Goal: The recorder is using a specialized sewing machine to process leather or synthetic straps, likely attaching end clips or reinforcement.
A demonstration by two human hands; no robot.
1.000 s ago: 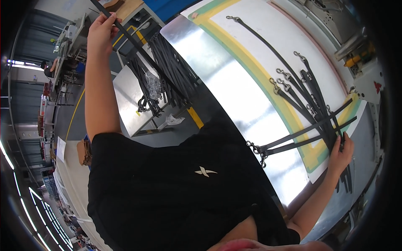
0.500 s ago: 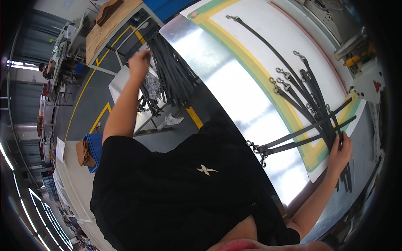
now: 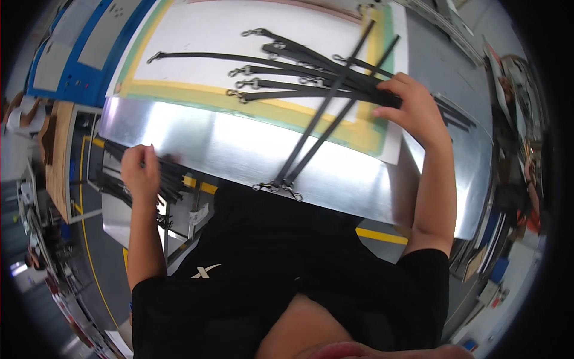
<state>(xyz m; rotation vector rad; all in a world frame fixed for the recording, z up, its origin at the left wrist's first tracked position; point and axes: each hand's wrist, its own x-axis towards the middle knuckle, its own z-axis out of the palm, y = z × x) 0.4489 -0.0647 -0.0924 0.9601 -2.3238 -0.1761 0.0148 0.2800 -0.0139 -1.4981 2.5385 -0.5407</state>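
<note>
My right hand (image 3: 414, 106) is curled round the gathered ends of several black straps (image 3: 353, 82) on a white sheet. Metal snap hooks (image 3: 242, 71) on these straps fan out to the left. Two more black straps (image 3: 326, 122) lie across the bundle, their snap hooks (image 3: 276, 187) at the table's near edge. My left hand (image 3: 142, 173) is raised beside a hanging bunch of black straps (image 3: 173, 179), fingers drawn together. Whatever its fingers hold, if anything, is hidden.
The shiny metal table (image 3: 197, 131) carries the white sheet (image 3: 197, 36) with yellow and green tape borders. A blue cabinet (image 3: 78, 54) stands at the far left, near a wooden-topped bench (image 3: 60, 161). More strap ends (image 3: 457, 113) lie beyond my right hand.
My view has turned toward the table, so the straps appear more central. My left hand has shifted from above the hanging bunch to its near side. The right hand stays at the strap ends.
</note>
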